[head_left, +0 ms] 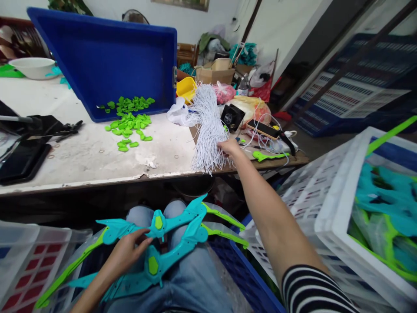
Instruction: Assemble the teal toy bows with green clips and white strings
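Note:
Across my lap lie two plastic toy bows: the upper bow (177,222) and the lower bow (187,245). Each has a teal body, lime-green arm tips and a green piece at its middle. My left hand (128,248) grips the upper bow just left of its middle, thumb and fingers closing on the teal part. Reaching over the table edge, my right hand (230,148) pinches at the right side of a thick bundle of white strings (207,130). Its fingertips are partly hidden, so how many strings are between them cannot be made out.
Small lime-green pieces (130,124) spill from a tipped blue bin (130,65) onto the table (163,152). Right of the strings are a small black fan (232,117), a phone (263,128) and cables. Plastic crates flank my legs; the white crate (339,182) holds teal and green parts.

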